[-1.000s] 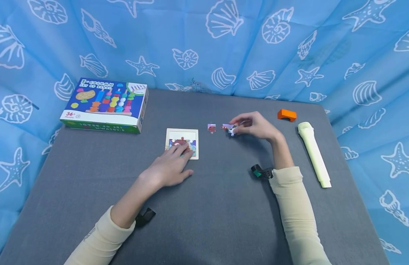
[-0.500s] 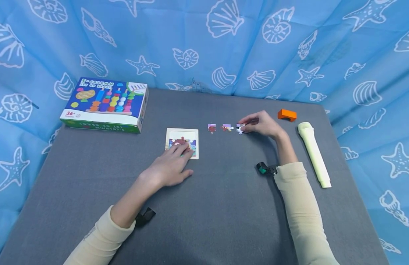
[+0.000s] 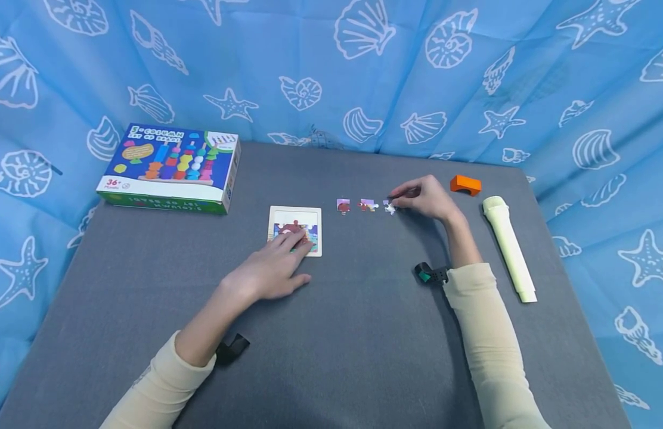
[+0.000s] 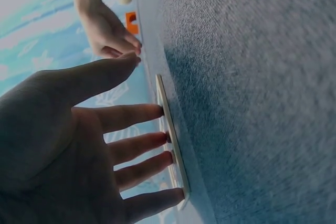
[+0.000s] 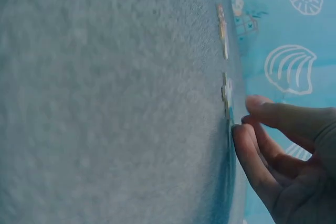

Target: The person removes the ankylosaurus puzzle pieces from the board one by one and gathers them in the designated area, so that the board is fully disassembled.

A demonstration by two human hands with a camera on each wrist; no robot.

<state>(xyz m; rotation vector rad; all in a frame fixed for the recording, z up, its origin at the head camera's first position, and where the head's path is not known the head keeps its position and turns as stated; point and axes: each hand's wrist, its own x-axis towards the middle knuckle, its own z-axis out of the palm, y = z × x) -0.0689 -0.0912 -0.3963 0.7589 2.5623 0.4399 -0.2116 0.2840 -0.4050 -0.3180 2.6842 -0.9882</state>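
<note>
My left hand (image 3: 267, 268) rests its straight fingertips on a small square jigsaw puzzle board (image 3: 278, 210) with a pale frame. Its lower part holds a coloured picture, partly hidden by the fingers, and the upper part shows pale backing. In the left wrist view the fingers (image 4: 142, 145) spread against the board's edge. My right hand (image 3: 427, 198) is at the right edge of a white and purple puzzle piece (image 3: 389, 207) lying on the table. In the right wrist view, thumb and fingers (image 5: 252, 145) stand slightly apart beside that piece (image 5: 227, 95); contact is unclear.
Two more puzzle pieces lie in a row to the left, one red and purple (image 3: 343, 205), one multicoloured (image 3: 368, 205). An orange arch block (image 3: 465, 185) and a pale yellow microphone-shaped stick (image 3: 510, 250) are at right. A bead-set box (image 3: 170, 170) stands back left, before a blue curtain (image 3: 321, 65).
The right hand slid one piece rightward, away from the multicoloured piece, then drew back slightly from it. That piece turned a little. The left hand stayed on the board.
</note>
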